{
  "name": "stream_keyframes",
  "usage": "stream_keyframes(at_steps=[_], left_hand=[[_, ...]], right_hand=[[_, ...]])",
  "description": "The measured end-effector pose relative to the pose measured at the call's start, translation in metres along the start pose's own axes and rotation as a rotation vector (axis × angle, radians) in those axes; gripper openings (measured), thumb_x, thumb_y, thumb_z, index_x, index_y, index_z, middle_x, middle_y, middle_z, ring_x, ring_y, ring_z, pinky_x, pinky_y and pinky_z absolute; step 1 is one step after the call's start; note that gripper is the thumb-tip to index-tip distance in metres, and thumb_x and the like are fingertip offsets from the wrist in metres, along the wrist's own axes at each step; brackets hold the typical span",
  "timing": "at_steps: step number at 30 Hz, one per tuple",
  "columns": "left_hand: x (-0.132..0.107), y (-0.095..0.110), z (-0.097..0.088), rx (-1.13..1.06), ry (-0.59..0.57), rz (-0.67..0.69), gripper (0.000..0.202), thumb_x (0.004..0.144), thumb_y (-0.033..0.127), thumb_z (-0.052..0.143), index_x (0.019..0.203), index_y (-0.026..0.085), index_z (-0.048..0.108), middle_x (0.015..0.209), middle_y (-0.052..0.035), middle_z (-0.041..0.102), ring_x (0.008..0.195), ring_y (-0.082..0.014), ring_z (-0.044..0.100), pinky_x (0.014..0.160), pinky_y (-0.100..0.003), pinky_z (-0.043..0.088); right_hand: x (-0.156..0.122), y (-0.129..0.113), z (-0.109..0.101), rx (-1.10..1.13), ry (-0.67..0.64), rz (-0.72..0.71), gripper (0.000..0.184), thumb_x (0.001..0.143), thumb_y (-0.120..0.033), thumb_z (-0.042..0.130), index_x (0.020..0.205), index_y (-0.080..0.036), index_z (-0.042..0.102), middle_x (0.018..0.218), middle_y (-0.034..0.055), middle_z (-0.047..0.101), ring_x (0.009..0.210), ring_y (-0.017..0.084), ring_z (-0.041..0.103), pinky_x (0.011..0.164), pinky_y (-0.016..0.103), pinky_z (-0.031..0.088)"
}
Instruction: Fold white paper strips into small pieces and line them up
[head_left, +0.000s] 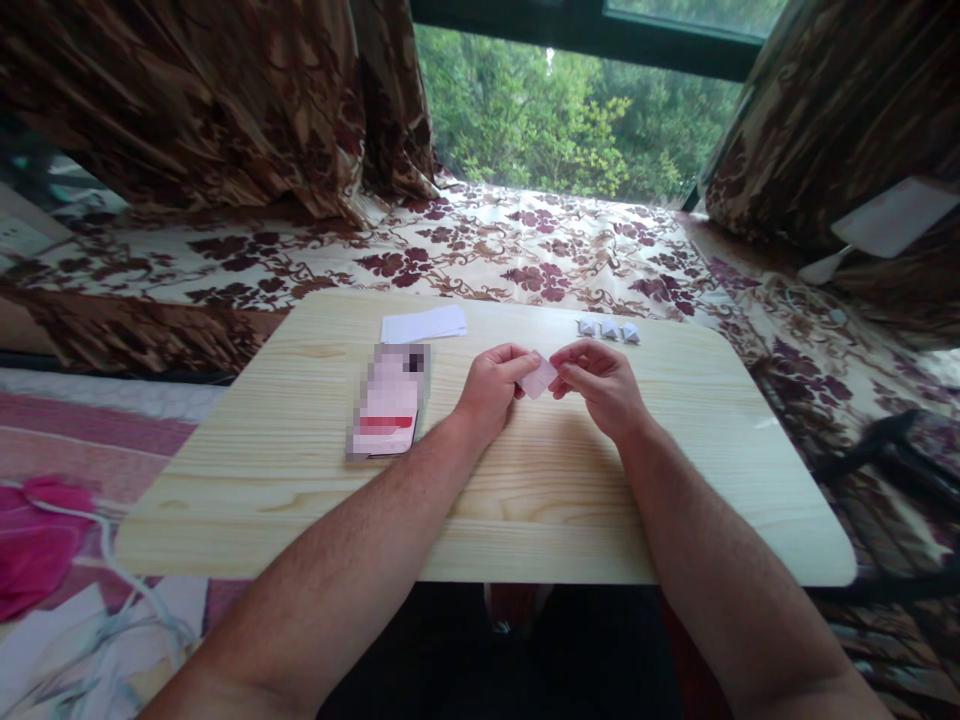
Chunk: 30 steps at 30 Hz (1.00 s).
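Both my hands meet over the middle of a light wooden table [480,500]. My left hand [491,385] and my right hand [600,385] each pinch one side of a small folded piece of white paper [538,378], held just above the tabletop. A phone [388,400] lies flat on the table to the left of my left hand. Behind it rests a small stack of white paper strips [424,324]. Three small folded paper pieces [609,329] sit in a row at the table's far edge, beyond my right hand.
A floral cloth [525,250] covers the ledge behind the table, below a window with patterned curtains [225,100] on both sides. A pink item and white cable [45,540] lie at the left. A dark stand [892,440] is at the right.
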<state>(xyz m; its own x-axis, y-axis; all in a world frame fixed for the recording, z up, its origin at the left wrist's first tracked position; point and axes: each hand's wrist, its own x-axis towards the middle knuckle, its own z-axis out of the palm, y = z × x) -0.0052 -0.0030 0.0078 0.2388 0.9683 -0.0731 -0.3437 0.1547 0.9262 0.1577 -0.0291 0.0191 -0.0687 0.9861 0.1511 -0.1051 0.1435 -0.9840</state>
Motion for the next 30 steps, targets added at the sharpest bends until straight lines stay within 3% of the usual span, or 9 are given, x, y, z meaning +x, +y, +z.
stream_keyframes(at_steps=[15,22,30], left_hand=[[-0.0008,0.0024,0.0027,-0.074,-0.025,-0.036,0.025,0.066,0.032,0.08,0.068,0.014,0.062,0.057,0.0018,0.054,0.052,-0.0084,0.045,0.048,-0.023,0.027],[0.0004,0.001,0.0025,-0.056,-0.043,-0.042,0.025,0.066,0.033,0.081,0.068,0.014,0.066,0.057,0.0014,0.058,0.052,-0.0079,0.046,0.051,-0.024,0.03],[0.003,-0.0032,0.0005,-0.035,-0.045,-0.037,0.02,0.066,0.031,0.078,0.068,0.013,0.069,0.057,-0.0001,0.058,0.052,-0.0088,0.047,0.05,-0.024,0.031]], right_hand=[[0.0012,0.0052,-0.0028,0.006,-0.043,-0.053,0.016,0.077,-0.03,0.079,0.087,-0.021,0.073,0.074,-0.0003,0.069,0.059,0.012,0.065,0.054,0.025,0.055],[0.0021,0.0059,-0.0034,-0.1,-0.109,-0.203,0.008,0.077,-0.019,0.074,0.084,-0.021,0.075,0.099,0.0035,0.062,0.077,0.013,0.062,0.057,0.026,0.055],[0.0021,0.0058,-0.0052,-0.154,-0.101,-0.21,0.01,0.076,-0.019,0.077,0.085,-0.021,0.073,0.096,0.0032,0.062,0.08,0.014,0.061,0.058,0.025,0.053]])
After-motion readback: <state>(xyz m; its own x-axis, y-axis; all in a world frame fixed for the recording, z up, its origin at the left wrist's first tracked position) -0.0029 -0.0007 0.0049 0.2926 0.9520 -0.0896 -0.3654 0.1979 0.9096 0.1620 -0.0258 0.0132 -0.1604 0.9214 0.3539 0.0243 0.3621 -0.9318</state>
